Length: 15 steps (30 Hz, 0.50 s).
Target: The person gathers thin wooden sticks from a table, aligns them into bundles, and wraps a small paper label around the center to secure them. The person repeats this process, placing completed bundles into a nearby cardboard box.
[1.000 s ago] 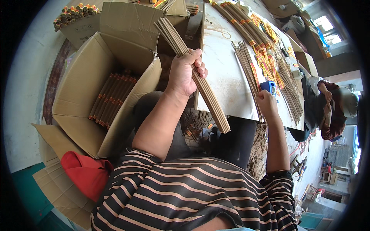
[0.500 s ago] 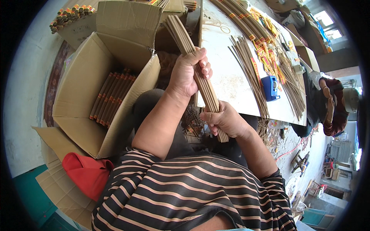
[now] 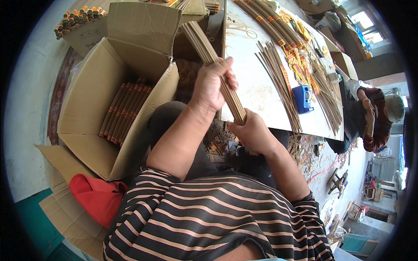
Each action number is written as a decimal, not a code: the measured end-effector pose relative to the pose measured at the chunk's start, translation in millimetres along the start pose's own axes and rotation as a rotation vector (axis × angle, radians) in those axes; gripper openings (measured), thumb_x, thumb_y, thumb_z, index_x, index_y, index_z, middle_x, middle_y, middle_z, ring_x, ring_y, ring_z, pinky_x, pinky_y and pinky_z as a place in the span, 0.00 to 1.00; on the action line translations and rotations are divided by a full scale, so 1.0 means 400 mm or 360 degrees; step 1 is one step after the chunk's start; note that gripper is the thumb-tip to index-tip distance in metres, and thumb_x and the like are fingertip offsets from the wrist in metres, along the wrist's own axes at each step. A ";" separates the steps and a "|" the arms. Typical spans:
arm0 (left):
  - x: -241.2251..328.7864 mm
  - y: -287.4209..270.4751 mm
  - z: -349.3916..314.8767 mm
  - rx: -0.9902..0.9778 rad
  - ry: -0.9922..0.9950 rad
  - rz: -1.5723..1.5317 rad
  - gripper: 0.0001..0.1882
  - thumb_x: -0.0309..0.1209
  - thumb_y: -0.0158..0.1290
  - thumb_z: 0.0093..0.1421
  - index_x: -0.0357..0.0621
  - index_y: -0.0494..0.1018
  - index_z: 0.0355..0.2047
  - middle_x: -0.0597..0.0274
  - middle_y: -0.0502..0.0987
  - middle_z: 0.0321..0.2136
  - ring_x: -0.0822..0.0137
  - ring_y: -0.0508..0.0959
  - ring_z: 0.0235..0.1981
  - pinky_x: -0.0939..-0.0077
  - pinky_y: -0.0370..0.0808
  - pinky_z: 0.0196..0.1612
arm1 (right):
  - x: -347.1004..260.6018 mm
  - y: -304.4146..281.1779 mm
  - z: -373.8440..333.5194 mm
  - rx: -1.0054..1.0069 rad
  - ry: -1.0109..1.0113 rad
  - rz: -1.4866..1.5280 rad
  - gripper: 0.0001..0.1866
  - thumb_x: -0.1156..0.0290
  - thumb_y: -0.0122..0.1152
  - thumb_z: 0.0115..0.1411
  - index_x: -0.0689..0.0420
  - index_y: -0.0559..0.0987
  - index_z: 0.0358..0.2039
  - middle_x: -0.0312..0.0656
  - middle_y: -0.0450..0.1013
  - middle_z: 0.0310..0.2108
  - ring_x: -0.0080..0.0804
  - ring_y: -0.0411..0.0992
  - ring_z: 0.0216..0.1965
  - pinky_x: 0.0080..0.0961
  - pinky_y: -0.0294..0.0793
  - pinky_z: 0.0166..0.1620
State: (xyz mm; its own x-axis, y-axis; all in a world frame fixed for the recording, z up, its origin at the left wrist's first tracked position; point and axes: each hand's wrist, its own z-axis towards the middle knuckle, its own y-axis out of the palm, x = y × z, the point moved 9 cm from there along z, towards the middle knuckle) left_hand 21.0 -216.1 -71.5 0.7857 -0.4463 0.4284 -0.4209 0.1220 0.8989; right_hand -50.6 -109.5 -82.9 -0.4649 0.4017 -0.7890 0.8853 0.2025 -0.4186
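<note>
A bundle of thin brown incense sticks (image 3: 199,41) slants across in front of me, its upper end pointing away to the left. My left hand (image 3: 212,82) is closed around its middle, fingers wrapped over the sticks. Lower down, my right hand (image 3: 254,132) grips the near end and covers most of it. Beside the hands, on the white table (image 3: 248,61), lie loose incense sticks (image 3: 276,82) and a blue tape dispenser (image 3: 302,99).
An open cardboard box (image 3: 82,102) at my left holds banded incense bundles (image 3: 125,111). Farther along the table are more banded bundles (image 3: 267,21) and red-yellow paper bands (image 3: 298,65). A red cloth (image 3: 93,198) lies near my left side. Another person (image 3: 376,117) sits at the right.
My right hand has turned over the lower end of the bundle, which stuck out below it before and is now mostly hidden. The left hand keeps its hold.
</note>
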 end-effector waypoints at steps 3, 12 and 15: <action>-0.030 0.009 -0.014 0.0048 -0.0019 0.0072 0.14 0.36 0.57 0.54 0.50 0.65 0.17 0.71 0.66 0.13 0.73 0.66 0.15 0.78 0.66 0.22 | -0.034 -0.043 0.007 0.0367 -0.0251 -0.0557 0.10 0.70 0.57 0.53 0.60 0.67 0.29 0.33 0.64 0.15 0.19 0.64 0.14 0.19 0.62 0.17; 0.020 0.038 -0.003 -0.0372 0.0019 -0.0252 0.16 0.36 0.52 0.58 0.50 0.64 0.16 0.71 0.64 0.13 0.75 0.65 0.14 0.79 0.64 0.19 | -0.050 0.010 0.003 -0.0304 0.0040 0.0260 0.07 0.75 0.56 0.53 0.63 0.68 0.26 0.40 0.67 0.14 0.25 0.66 0.13 0.21 0.66 0.19; 0.035 0.044 0.002 -0.0467 -0.0001 -0.0311 0.14 0.35 0.51 0.59 0.50 0.64 0.17 0.71 0.64 0.13 0.76 0.64 0.14 0.81 0.64 0.19 | -0.043 0.055 -0.026 -0.0605 0.0152 0.0772 0.06 0.76 0.56 0.54 0.61 0.68 0.26 0.34 0.65 0.13 0.18 0.61 0.10 0.15 0.61 0.14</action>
State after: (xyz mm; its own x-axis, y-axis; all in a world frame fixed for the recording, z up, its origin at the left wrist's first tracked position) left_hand 24.3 -221.1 -49.6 0.8381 -0.4870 0.2459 -0.1144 0.2838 0.9520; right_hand -23.1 -102.5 -73.7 -0.0221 0.6023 -0.7979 0.9447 0.2739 0.1805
